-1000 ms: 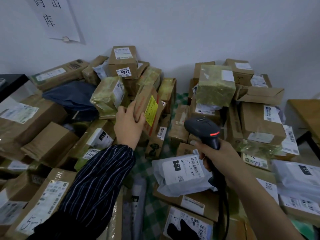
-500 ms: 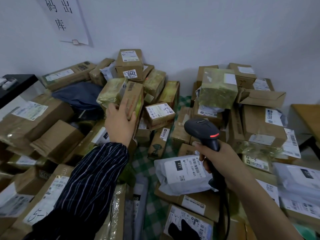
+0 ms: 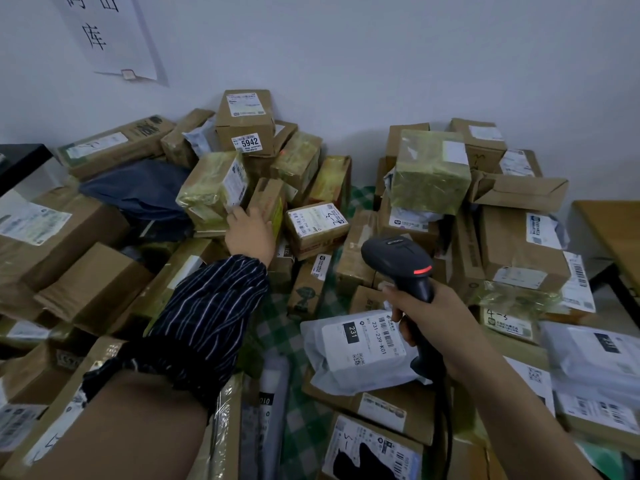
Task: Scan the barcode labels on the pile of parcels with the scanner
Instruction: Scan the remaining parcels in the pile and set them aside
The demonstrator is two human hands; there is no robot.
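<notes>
A pile of parcels covers the floor against a white wall. My left hand (image 3: 250,233) reaches into the middle of the pile and grips a small brown cardboard box with a yellow label (image 3: 268,204), standing on edge. My right hand (image 3: 427,318) grips the handle of a black barcode scanner (image 3: 398,261) with a red light on its side, its head pointed toward the pile. Just ahead of the scanner lies a small box with a white barcode label (image 3: 316,224). A white poly bag labelled 231 (image 3: 360,344) lies under the scanner.
A tall box marked 5942 (image 3: 246,123) tops the back of the pile. A green-wrapped box (image 3: 429,171) sits at right, a dark blue bag (image 3: 138,192) at left. A wooden table (image 3: 613,230) stands at far right. Green checked cloth (image 3: 298,410) shows between parcels.
My left hand carried the yellow-labelled box leftward and back into the pile, uncovering the small labelled box. The scanner stayed nearly still.
</notes>
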